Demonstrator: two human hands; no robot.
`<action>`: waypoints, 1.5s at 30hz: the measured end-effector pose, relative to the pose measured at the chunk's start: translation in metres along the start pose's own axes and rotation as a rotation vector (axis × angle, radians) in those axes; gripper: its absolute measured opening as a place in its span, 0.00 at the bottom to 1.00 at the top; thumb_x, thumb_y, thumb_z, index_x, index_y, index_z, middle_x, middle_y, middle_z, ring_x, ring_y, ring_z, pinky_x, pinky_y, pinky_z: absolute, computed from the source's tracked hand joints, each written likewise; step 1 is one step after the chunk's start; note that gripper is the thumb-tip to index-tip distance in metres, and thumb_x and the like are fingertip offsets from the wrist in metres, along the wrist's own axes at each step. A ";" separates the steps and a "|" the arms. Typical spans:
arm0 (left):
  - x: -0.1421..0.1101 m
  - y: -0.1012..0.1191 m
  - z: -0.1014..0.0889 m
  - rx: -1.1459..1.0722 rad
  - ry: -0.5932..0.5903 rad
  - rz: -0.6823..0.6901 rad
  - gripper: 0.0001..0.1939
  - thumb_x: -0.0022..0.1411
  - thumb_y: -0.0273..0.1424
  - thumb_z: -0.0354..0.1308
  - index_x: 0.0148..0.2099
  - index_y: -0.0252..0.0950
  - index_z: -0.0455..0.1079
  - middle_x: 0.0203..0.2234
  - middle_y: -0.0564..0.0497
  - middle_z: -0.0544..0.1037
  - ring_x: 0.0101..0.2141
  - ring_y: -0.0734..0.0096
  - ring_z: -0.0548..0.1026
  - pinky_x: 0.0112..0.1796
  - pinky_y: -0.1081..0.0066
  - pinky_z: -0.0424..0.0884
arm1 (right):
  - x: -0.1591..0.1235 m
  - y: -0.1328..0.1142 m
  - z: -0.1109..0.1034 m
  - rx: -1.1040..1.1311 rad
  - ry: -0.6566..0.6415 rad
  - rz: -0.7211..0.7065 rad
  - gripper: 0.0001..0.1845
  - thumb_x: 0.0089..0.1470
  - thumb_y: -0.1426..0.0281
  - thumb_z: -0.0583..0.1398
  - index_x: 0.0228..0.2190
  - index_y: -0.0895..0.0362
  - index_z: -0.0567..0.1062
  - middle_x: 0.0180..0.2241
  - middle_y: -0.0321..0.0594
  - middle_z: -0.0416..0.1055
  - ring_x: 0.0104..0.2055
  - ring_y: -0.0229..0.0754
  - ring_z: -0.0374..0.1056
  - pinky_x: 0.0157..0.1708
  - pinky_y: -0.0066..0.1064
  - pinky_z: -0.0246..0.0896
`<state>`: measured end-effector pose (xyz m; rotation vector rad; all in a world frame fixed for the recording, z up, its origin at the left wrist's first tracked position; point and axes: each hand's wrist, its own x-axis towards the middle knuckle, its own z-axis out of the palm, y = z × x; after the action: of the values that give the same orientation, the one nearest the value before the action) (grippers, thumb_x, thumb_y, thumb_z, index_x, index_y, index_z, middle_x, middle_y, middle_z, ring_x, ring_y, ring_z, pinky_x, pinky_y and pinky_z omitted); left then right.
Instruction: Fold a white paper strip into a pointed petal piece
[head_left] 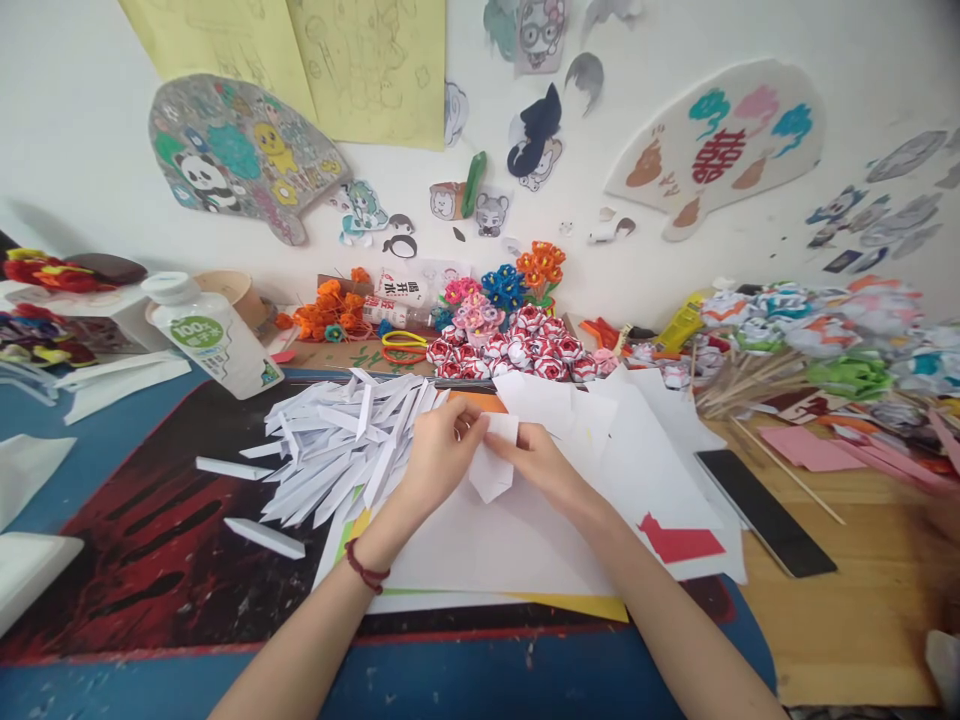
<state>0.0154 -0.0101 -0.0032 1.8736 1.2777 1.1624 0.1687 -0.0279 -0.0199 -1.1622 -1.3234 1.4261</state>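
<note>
A small piece of white paper point(492, 476), with folded lower corners, is held up between both hands over a stack of paper sheets point(525, 560). My left hand point(444, 450) pinches its upper left part between thumb and fingers. On the opposite edge, my right hand point(541, 462) is closed on the same paper, its fingertips partly hidden behind it. A heap of folded white paper strips point(337, 440) lies just left of my left hand. Loose white sheets point(645, 460) spread out to the right of my right hand.
A white bottle point(214, 335) stands at the back left. Paper flowers point(517, 345) crowd the back edge against the wall. A black phone point(765, 512) and a wooden stick point(787, 470) lie at right, near pink paper point(810, 447). Two folded strips point(264, 537) lie apart from the heap.
</note>
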 end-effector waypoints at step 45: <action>0.005 0.009 -0.009 -0.432 -0.191 -0.291 0.15 0.54 0.42 0.61 0.31 0.33 0.72 0.23 0.53 0.71 0.24 0.78 0.63 0.25 0.76 0.58 | -0.010 -0.020 -0.008 -0.557 0.235 -0.463 0.14 0.59 0.66 0.56 0.24 0.57 0.71 0.24 0.34 0.62 0.27 0.37 0.60 0.28 0.28 0.52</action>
<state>0.0118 -0.0088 0.0096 1.3936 1.0500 0.9837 0.1783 -0.0348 0.0005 -1.2132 -1.7314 0.5825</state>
